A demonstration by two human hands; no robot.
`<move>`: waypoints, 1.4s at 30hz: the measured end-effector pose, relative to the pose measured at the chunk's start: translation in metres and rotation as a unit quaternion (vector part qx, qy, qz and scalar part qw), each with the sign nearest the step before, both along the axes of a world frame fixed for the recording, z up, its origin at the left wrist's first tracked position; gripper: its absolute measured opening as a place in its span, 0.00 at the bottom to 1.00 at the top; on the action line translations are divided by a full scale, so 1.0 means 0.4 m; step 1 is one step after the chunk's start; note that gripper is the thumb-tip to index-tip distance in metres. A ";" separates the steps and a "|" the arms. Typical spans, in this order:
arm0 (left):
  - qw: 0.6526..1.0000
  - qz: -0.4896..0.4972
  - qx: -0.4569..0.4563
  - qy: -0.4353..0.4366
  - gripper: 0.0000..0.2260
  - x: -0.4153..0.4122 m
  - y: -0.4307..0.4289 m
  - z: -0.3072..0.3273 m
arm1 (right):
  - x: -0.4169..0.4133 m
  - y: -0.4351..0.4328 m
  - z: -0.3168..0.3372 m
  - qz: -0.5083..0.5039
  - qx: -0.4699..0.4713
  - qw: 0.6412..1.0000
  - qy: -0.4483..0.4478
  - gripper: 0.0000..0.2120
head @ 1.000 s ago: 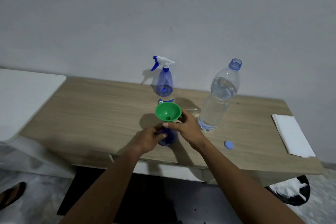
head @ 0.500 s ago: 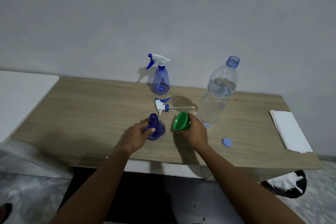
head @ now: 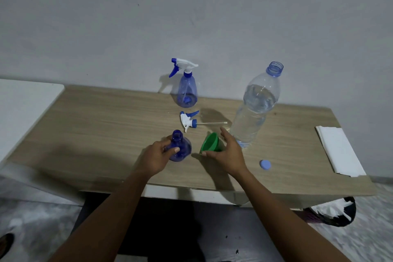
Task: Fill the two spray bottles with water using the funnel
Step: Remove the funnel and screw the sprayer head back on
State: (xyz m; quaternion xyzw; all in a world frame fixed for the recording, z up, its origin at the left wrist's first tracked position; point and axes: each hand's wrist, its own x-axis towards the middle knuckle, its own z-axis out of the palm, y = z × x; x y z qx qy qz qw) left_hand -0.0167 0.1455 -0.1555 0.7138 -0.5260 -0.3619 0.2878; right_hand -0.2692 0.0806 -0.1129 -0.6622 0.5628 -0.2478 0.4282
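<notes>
On the wooden table point(head: 95, 134), an uncapped dark blue spray bottle point(head: 180, 151) stands near the front, and my left hand point(head: 156, 156) grips its body. Just to its right the green funnel point(head: 210, 142) lies on its side. My right hand point(head: 226, 151) hovers over the funnel with fingers spread, its thumb at the funnel's lower rim. A loose spray head point(head: 189, 121) with its tube lies behind them. The second spray bottle point(head: 187, 93) stands at the back with its trigger head on. A large uncapped water bottle point(head: 255, 110), mostly full, stands to the right.
A small blue cap point(head: 265, 164) lies near the table's front right. A folded white sheet point(head: 338, 151) rests at the right end. A white surface point(head: 23, 108) adjoins the table on the left. A dark bin point(head: 331, 212) sits below the right corner.
The funnel came off the front spray bottle and was laid on its side on the table. My right hand's fingers have now spread off it. My left hand still holds the bottle.
</notes>
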 end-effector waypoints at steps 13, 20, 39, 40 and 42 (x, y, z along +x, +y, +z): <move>1.000 0.021 -0.009 0.020 0.10 0.005 -0.024 0.017 | 0.211 -0.263 0.002 0.105 -0.010 0.982 0.160 0.21; 0.999 0.017 -0.027 0.042 0.04 0.009 -0.016 0.014 | 0.239 -0.322 -0.042 0.161 0.025 0.967 0.195 0.26; 0.994 0.007 -0.034 0.102 0.16 0.019 -0.010 0.034 | 0.232 -0.296 0.074 0.219 -0.076 0.958 0.168 0.17; 0.995 0.005 -0.033 0.096 0.13 0.017 -0.008 0.040 | 0.229 -0.287 0.101 0.220 -0.091 0.960 0.149 0.15; 0.997 -0.001 -0.031 0.077 0.07 0.015 -0.006 0.050 | 0.219 -0.262 0.164 0.219 -0.117 0.964 0.099 0.12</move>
